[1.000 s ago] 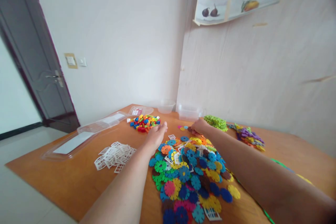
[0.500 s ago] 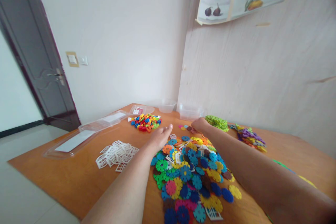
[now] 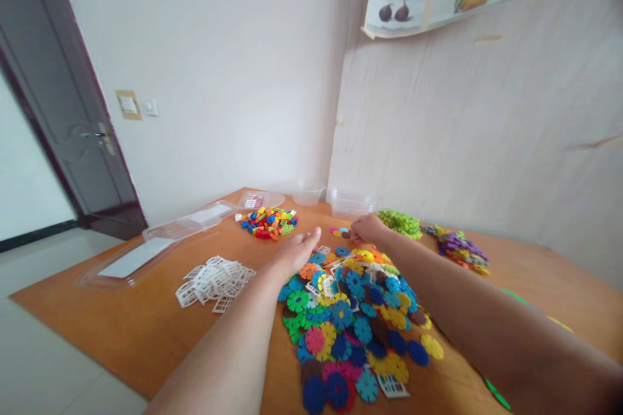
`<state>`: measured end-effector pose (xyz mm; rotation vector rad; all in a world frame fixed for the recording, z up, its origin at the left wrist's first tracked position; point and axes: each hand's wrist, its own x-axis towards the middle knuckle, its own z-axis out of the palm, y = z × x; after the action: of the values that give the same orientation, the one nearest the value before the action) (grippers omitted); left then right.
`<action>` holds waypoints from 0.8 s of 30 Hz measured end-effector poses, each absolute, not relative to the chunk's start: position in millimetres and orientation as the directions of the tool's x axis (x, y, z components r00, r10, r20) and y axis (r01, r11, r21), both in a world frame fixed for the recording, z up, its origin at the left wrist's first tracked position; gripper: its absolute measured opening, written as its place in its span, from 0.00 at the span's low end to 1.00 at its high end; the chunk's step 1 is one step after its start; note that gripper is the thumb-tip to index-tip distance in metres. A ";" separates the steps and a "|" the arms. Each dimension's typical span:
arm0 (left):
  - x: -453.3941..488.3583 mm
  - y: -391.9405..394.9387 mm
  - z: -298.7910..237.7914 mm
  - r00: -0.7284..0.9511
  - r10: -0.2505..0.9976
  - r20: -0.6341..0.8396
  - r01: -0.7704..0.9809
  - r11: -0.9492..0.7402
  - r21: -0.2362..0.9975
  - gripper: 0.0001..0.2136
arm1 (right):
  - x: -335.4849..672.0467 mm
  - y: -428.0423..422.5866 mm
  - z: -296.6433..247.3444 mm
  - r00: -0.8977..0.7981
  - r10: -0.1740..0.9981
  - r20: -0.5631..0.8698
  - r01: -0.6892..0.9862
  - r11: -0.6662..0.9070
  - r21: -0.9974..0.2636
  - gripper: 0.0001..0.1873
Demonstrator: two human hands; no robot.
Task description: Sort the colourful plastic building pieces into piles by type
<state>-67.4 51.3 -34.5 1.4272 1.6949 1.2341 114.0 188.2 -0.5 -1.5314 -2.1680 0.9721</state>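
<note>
My left hand rests at the left upper edge of a pile of colourful notched plastic discs; its thumb and fingers are stretched out and nothing shows in it. Beyond the pile, my right hand has its fingers curled down at the tabletop, beside a small group of coloured discs. The fingertips hide whatever they may hold. White window-shaped plastic pieces are mixed into the pile. More of these lie in a separate white heap left of my left forearm.
Small building bricks are heaped at the back left. Clear containers stand against the wall, with transparent lids along the left. Green pieces and a purple, orange and yellow heap lie on the wooden table at the right.
My right hand has shifted slightly at the small disc group, and the brown disc seen by its fingertips is now mostly covered. My left hand holds its pose; the view has tilted slightly.
</note>
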 end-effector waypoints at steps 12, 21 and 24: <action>-59.4 43.8 -26.3 -0.180 0.980 0.090 0.339 -0.024 0.941 0.29 | 173.2 119.5 24.0 -0.504 0.864 -0.010 0.644 0.368 -0.670 0.04; -56.2 39.2 -19.6 -0.168 0.977 0.128 0.382 -0.055 0.922 0.28 | 213.9 65.4 22.0 -0.712 0.698 -0.079 0.646 0.607 -0.464 0.06; -55.0 38.4 -19.1 -0.159 0.981 0.110 0.292 -0.060 0.954 0.29 | 218.1 64.1 15.8 -0.735 0.678 -0.032 0.640 0.677 -0.363 0.09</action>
<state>-55.0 38.4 -19.1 1.4026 1.5155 1.2540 218.1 64.1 15.8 -1.0962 -2.7796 0.5403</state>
